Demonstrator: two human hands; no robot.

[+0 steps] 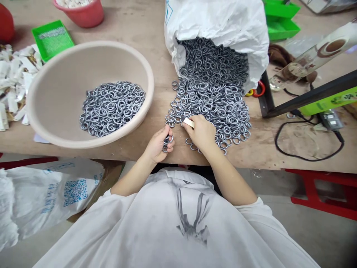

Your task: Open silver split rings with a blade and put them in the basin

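Several grey metal rings are gathered in my left hand (pixel 160 144), its fingers curled round them close to the table's front edge. My right hand (pixel 203 134) is closed on a small white tool with a dark tip (pixel 189 122); its exact kind I cannot make out. That hand rests at the near left side of a heap of loose metal rings (pixel 217 102). The heap spreads from the mouth of a white sack (pixel 217 18) lying on its side. To the left stands a large beige basin (pixel 55 100) with many of the same rings inside.
Behind the basin are a green tray (pixel 52 39) and a pink bowl (pixel 83 15). White pieces (pixel 16 82) are piled at far left. A black metal frame (pixel 309 98) and a cable (pixel 279 145) occupy the right. Red stools and a printed sack (pixel 52 190) stand below the table.
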